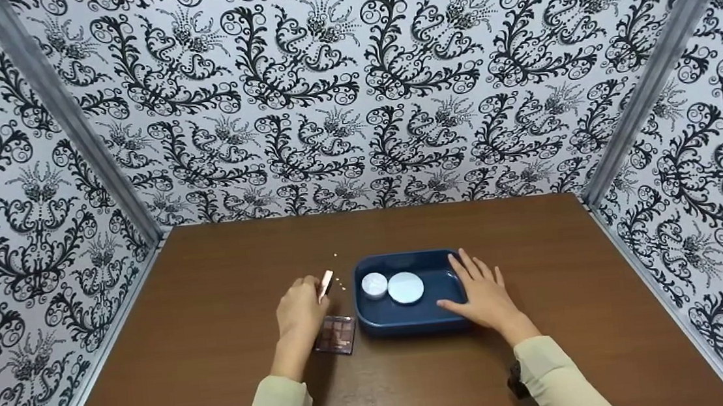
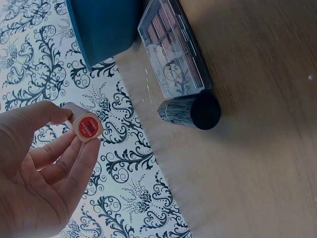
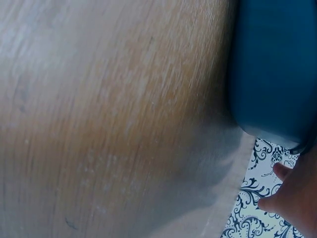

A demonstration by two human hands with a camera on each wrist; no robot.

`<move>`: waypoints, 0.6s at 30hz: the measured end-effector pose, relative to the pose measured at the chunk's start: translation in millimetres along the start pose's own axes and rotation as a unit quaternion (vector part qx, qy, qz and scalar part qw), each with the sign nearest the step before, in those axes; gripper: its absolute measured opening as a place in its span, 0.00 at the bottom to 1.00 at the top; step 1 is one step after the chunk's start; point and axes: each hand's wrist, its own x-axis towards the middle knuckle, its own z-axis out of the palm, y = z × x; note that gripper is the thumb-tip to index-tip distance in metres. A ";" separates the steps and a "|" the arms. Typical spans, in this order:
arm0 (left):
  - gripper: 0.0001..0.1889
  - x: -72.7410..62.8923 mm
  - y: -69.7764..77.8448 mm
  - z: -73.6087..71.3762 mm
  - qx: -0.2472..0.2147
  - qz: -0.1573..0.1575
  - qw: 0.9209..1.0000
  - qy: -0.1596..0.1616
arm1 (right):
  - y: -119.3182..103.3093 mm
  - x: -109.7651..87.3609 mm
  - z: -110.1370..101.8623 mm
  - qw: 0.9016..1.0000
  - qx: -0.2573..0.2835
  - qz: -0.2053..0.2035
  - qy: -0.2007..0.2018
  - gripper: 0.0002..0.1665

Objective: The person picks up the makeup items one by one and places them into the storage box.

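My left hand point(image 1: 299, 310) pinches a lipstick point(image 2: 87, 126) between thumb and fingertips, left of the blue tray. Its end, with a round red label, faces the left wrist camera. An eyeshadow palette point(image 1: 336, 336) with a clear lid lies on the table beside the tray. Against the palette lies a short dark cylinder with a black end point(image 2: 198, 111). My right hand point(image 1: 484, 297) is spread over the right rim of the blue tray point(image 1: 411, 327), fingers straight. Inside the tray, a small white round container point(image 1: 374, 284) sits left of a larger pale round one point(image 1: 406, 287).
Several tiny pale bits point(image 1: 340, 283) lie on the brown table point(image 1: 222, 261) left of the tray. Patterned black-and-white walls point(image 1: 352, 99) with grey frame posts point(image 1: 652, 86) enclose the table at the back and sides.
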 end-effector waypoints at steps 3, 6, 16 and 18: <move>0.11 -0.8 1.5 1.9 -0.001 0.002 1.000 0.002 | -0.4 0.1 -0.2 1.000 0.001 0.000 0.001 0.59; 0.11 -1.4 3.1 3.8 -0.001 0.007 1.000 0.004 | -0.8 0.0 -0.6 1.000 0.002 0.000 0.002 0.59; 0.10 -4.7 13.6 5.1 -0.002 0.027 1.000 0.011 | -0.5 -0.2 -0.1 1.000 0.005 0.001 0.000 0.59; 0.10 -4.7 16.4 5.2 0.001 0.034 0.999 0.016 | -0.5 0.0 0.1 1.000 0.005 0.001 0.002 0.59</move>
